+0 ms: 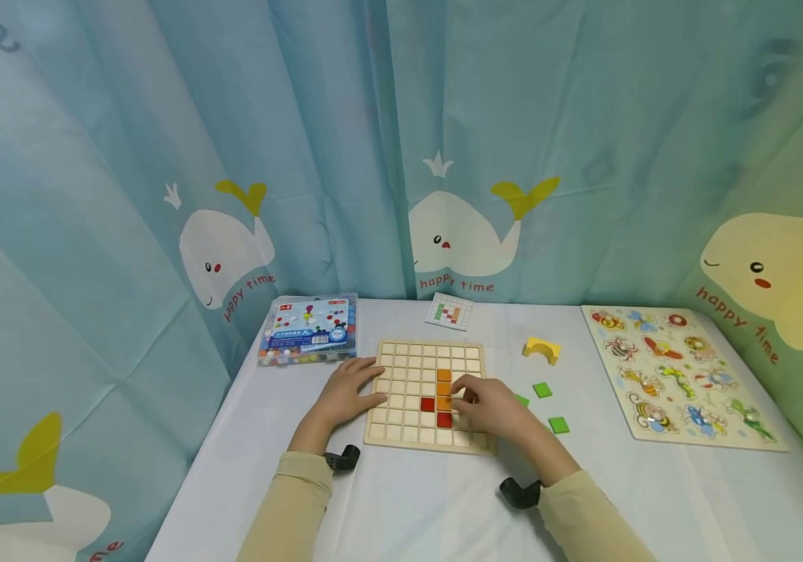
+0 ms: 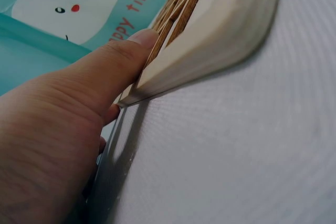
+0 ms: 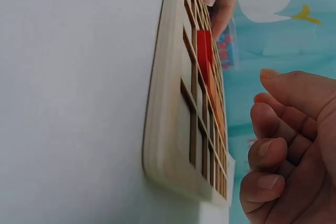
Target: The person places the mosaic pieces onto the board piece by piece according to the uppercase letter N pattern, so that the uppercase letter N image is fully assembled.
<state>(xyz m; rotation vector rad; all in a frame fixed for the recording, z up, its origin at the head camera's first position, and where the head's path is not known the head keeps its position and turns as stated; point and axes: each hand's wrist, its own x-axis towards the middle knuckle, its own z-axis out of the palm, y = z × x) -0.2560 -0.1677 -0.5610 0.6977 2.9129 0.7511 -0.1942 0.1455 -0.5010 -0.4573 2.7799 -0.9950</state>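
A wooden grid board [image 1: 401,363] lies flat on the table, with red and orange square tiles in some of its cells. Red tiles [image 1: 428,404] sit below and beside a column of orange tiles [image 1: 444,376]. My left hand [image 1: 347,393] rests at the board's left edge, fingers extended; in the left wrist view the thumb [image 2: 123,48] lies on the rim. Over the board's right part hovers my right hand [image 1: 495,406], close to the orange tiles. Its fingers [image 3: 268,156] are loosely bent, and nothing shows between them and the thumb in the right wrist view.
Several green tiles [image 1: 542,389] lie right of the board, partly behind the right hand. Beyond are a yellow arch block [image 1: 542,349] and a small pattern card [image 1: 449,312]. A plastic box [image 1: 310,328] stands back left; an insect picture board [image 1: 682,382] lies right.
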